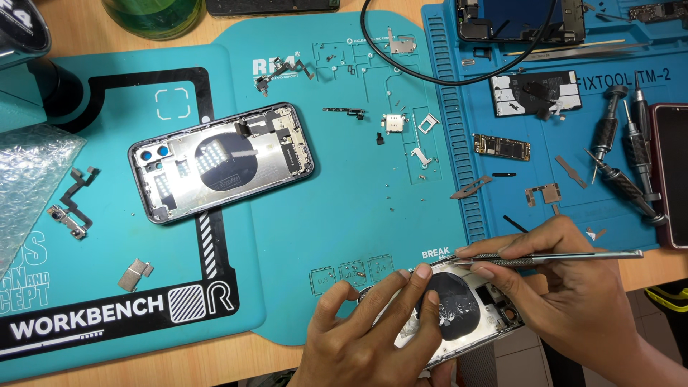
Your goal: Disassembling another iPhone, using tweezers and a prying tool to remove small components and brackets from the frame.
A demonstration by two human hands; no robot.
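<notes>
My left hand [373, 326] grips an opened phone housing [459, 312] at the near edge of the teal mat, its fingers lying across the housing's left part. A dark round coil shows inside it. My right hand [566, 287] pinches slim metal tweezers [552, 258], with the tips touching the housing's upper edge near my left fingertips. A second opened phone housing [222, 161] with a round coil and silver plates lies flat on the mat, far to the upper left of both hands.
A teal work mat [344, 179] carries small screws, brackets and flex cables [72, 208]. A blue ribbed mat [545, 143] holds a logic board [502, 147], several screwdrivers [623, 154] and a dark module [534, 93]. Bubble wrap [29, 172] lies at left, a black cable [444, 72] loops above.
</notes>
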